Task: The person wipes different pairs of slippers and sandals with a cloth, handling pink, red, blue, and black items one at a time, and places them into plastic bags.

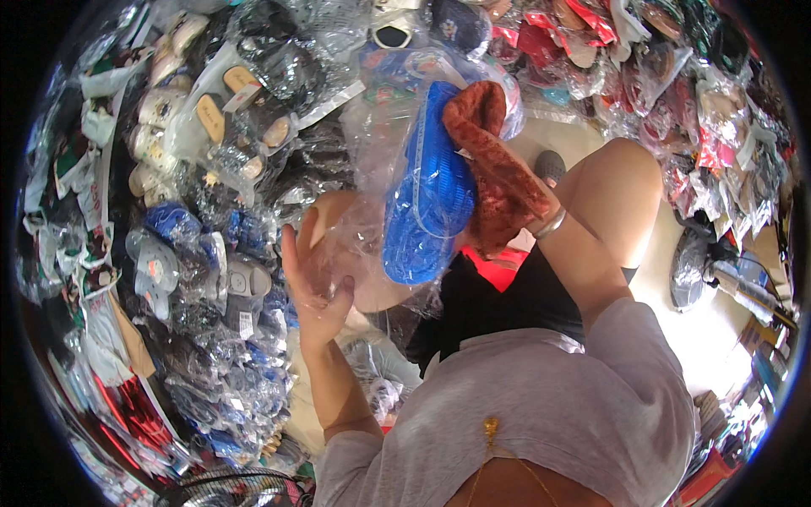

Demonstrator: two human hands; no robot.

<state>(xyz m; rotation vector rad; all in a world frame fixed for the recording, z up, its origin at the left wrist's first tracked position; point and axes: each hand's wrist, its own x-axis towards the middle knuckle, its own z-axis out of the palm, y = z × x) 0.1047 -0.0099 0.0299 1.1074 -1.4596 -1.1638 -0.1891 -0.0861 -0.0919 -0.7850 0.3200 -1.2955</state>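
A bright blue ribbed shoe (421, 209), apparently moulded, is in a clear plastic bag (374, 152) above my lap. Against its right side lies a rust-brown plush cloth (500, 171). This cloth covers my right hand, so the fingers are hidden and only the wrist with a silver bangle (550, 225) shows. My left hand (320, 285) is to the left of the shoe, fingers apart and thumb out. Loose film from the bag reaches its palm; I cannot tell how firmly they touch.
Bagged slippers and clogs (247, 279) are heaped on my left. More bagged footwear (671, 95), much of it red and pink, is piled at the upper right. A wire-guarded fan (228, 488) stands at the lower left. A dark grey shoe (690, 269) is on the floor at right.
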